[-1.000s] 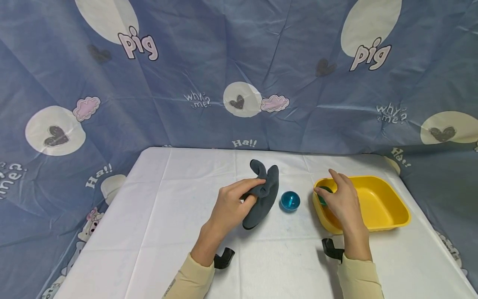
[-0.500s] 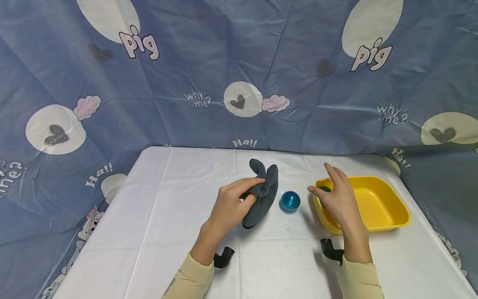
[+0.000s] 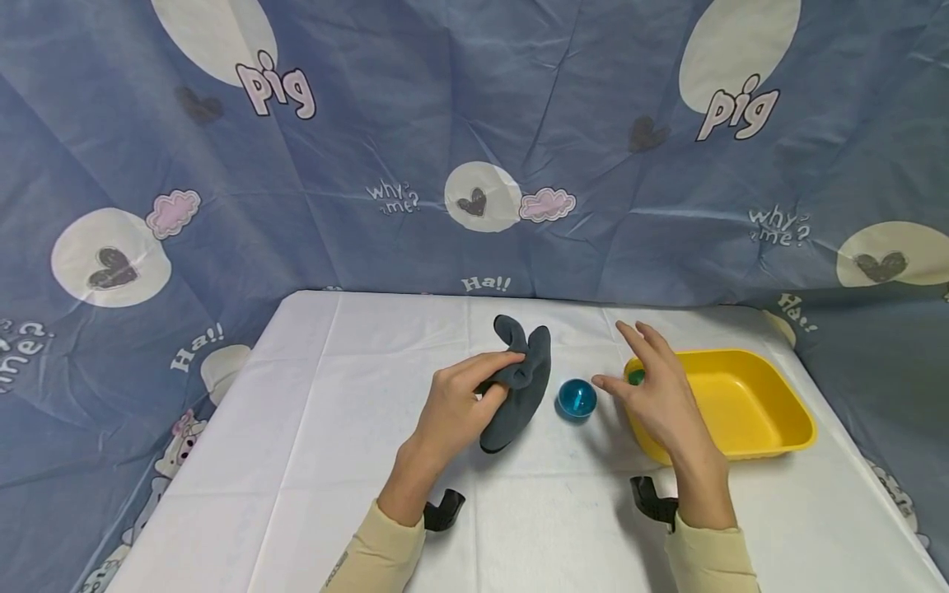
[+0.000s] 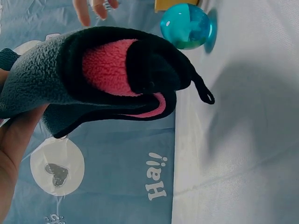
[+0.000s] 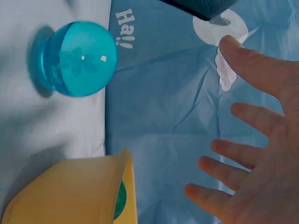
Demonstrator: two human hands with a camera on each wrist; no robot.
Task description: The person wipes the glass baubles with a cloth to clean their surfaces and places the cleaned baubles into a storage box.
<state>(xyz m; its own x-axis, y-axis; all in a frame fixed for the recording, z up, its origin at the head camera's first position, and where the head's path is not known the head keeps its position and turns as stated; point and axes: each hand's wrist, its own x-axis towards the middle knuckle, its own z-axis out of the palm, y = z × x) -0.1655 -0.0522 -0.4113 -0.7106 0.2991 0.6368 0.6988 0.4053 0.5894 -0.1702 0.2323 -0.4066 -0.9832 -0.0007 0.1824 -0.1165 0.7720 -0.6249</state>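
Observation:
In the head view my left hand (image 3: 460, 403) pinches a folded dark grey cloth (image 3: 521, 403) above the middle of the table. The left wrist view shows the fuzzy cloth (image 4: 42, 70) with red-pink inside, black edging and a small black loop. A clear blue ball (image 3: 576, 399) rests on the table just right of the cloth. My right hand (image 3: 656, 395), holding nothing, hovers between that ball and the yellow bin, fingers spread. Inside the bin's left end a green ball (image 3: 636, 376) is partly hidden behind the hand.
The yellow bin (image 3: 749, 445) stands on the right of the white-covered table (image 3: 356, 461). A blue printed curtain (image 3: 415, 263) hangs behind the table. Each wrist carries a black camera mount (image 3: 652, 500).
My right hand has moved left from over the bin's left end toward the blue ball, leaving the green ball in the bin. The left hand and cloth have hardly moved.

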